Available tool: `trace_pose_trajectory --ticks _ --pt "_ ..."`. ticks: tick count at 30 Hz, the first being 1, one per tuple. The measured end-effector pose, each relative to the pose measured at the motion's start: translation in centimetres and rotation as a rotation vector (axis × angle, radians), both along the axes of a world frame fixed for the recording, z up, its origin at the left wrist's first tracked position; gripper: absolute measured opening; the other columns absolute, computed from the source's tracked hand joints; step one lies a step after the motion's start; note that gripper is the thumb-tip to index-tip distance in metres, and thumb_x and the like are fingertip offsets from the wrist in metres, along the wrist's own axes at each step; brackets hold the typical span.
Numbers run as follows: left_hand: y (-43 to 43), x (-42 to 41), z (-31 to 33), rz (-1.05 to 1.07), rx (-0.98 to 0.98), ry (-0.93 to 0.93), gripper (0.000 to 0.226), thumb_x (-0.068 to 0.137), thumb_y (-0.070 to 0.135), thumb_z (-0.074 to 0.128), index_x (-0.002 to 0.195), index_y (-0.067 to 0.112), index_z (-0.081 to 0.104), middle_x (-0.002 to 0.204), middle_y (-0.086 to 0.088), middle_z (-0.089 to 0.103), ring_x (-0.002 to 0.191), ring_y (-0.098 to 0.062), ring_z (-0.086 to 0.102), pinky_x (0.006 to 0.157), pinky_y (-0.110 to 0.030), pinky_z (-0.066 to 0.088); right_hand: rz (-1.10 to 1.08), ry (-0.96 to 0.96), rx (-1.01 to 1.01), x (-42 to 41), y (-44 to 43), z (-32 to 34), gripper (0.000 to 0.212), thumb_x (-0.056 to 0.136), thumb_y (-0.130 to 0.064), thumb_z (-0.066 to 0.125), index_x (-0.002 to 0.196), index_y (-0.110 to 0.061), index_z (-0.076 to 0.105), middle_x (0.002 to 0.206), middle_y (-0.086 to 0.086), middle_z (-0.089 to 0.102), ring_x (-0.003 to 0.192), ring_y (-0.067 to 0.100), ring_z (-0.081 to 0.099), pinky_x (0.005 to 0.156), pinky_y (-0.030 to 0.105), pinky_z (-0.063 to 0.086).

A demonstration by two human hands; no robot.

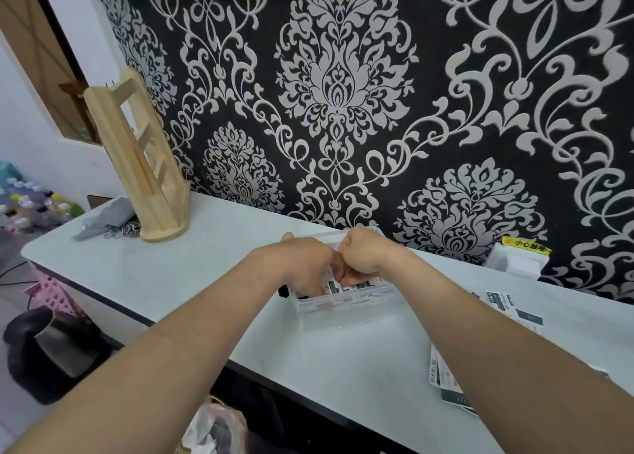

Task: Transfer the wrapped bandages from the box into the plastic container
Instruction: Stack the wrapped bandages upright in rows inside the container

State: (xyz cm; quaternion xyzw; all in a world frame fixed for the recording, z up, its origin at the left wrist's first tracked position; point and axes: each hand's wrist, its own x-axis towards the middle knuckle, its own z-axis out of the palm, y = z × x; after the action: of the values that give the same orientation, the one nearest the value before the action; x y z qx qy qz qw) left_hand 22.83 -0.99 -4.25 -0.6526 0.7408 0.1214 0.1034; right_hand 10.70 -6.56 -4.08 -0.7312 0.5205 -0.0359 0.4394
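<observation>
A clear plastic container [338, 311] stands on the white counter in the middle of the head view. Both hands reach down into it. My left hand [302, 264] and my right hand [363, 258] meet over a bunch of wrapped bandages [346, 286], white with dark green print, and their fingers close on it inside the container. More bandage wrappers lie flat in the container's bottom. To the right on the counter lie flattened green-and-white box pieces [446, 381], partly hidden by my right forearm, and more printed packets [504, 301].
A wooden rack [144, 165] stands at the counter's back left beside a grey cloth and a chain. A white socket box with a yellow label [518, 258] sits on the wall at right. Below the counter's front edge are a kettle, a pink basket and a bag.
</observation>
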Motion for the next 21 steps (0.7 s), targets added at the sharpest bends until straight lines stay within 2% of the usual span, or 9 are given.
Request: trace_pose_trajectory --ticks 2,4,6,8,12,14,17,19,21 --pt "-0.1 0.2 0.0 0.000 -0.005 0.000 0.039 0.074 0.047 0.075 0.106 0.043 0.053 0.086 0.009 0.064 0.089 -0.016 0.055 0.083 -0.035 0.030 -0.003 -0.003 0.016 0.2 0.1 0.1 0.028 0.085 0.009 0.041 0.096 0.011 0.067 0.093 0.030 0.070 0.072 0.028 0.066 0.082 0.040 0.056" --pt "-0.1 0.3 0.1 0.003 0.009 0.014 0.043 0.071 0.055 0.075 0.106 0.043 0.053 0.091 0.008 0.066 0.090 -0.015 0.054 0.082 -0.034 0.029 -0.018 -0.008 0.014 0.3 0.1 0.1 0.025 0.086 0.009 0.041 0.099 0.007 0.062 0.097 0.032 0.070 0.080 0.032 0.069 0.089 0.042 0.054" --pt "-0.2 0.2 0.1 -0.002 0.023 0.018 0.049 0.070 0.061 0.074 0.111 0.044 0.055 0.093 0.007 0.067 0.091 -0.015 0.054 0.083 -0.034 0.031 -0.040 -0.016 -0.006 0.2 -0.1 0.0 0.026 0.088 0.008 0.042 0.110 0.001 0.053 0.097 0.030 0.070 0.091 0.036 0.071 0.091 0.046 0.055" --pt "-0.2 0.1 0.0 -0.017 0.021 0.020 0.045 0.074 0.056 0.074 0.114 0.046 0.055 0.093 0.006 0.067 0.093 -0.015 0.054 0.086 -0.035 0.033 -0.058 -0.012 -0.051 -0.1 -0.4 0.1 0.030 0.087 0.008 0.038 0.115 0.000 0.048 0.099 0.030 0.070 0.087 0.035 0.072 0.091 0.049 0.055" --pt "-0.3 -0.5 -0.3 -0.054 0.050 -0.018 0.042 0.076 0.051 0.073 0.113 0.043 0.056 0.088 0.008 0.067 0.095 -0.015 0.056 0.087 -0.035 0.033 -0.038 0.012 -0.118 -1.2 -0.3 0.7 0.027 0.087 0.006 0.034 0.099 0.002 0.057 0.096 0.029 0.070 0.070 0.029 0.063 0.089 0.047 0.054" --pt "-0.4 -0.7 -0.2 -0.059 0.035 -0.011 0.034 0.078 0.039 0.070 0.109 0.042 0.056 0.083 0.011 0.061 0.092 -0.015 0.055 0.084 -0.033 0.033 0.010 0.038 -0.102 -1.4 0.1 0.9 0.028 0.081 0.009 0.035 0.091 -0.003 0.059 0.096 0.031 0.070 0.069 0.025 0.057 0.088 0.046 0.053" --pt "-0.4 -0.6 -0.2 -0.051 0.018 0.002 0.032 0.077 0.036 0.069 0.107 0.042 0.059 0.082 0.010 0.061 0.091 -0.014 0.056 0.085 -0.033 0.037 0.064 0.034 -0.082 -1.5 0.6 0.9 0.024 0.084 0.009 0.041 0.091 0.004 0.063 0.093 0.030 0.070 0.070 0.027 0.060 0.082 0.040 0.056" --pt "-0.4 -0.5 -0.2 -0.053 0.020 0.008 0.033 0.077 0.038 0.071 0.107 0.044 0.059 0.081 0.008 0.063 0.088 -0.013 0.056 0.082 -0.033 0.037 0.087 0.040 -0.098 -1.6 0.7 0.8 0.020 0.089 0.007 0.043 0.087 0.002 0.063 0.090 0.021 0.070 0.077 0.031 0.068 0.082 0.040 0.059" --pt "-0.3 -0.4 -0.2 -0.070 0.015 0.004 0.034 0.078 0.037 0.072 0.107 0.047 0.059 0.078 0.010 0.061 0.083 -0.011 0.053 0.075 -0.031 0.032 0.115 0.051 -0.103 -1.6 0.8 0.7 0.028 0.089 0.007 0.038 0.097 0.006 0.064 0.095 0.022 0.073 0.092 0.034 0.071 0.087 0.045 0.057"
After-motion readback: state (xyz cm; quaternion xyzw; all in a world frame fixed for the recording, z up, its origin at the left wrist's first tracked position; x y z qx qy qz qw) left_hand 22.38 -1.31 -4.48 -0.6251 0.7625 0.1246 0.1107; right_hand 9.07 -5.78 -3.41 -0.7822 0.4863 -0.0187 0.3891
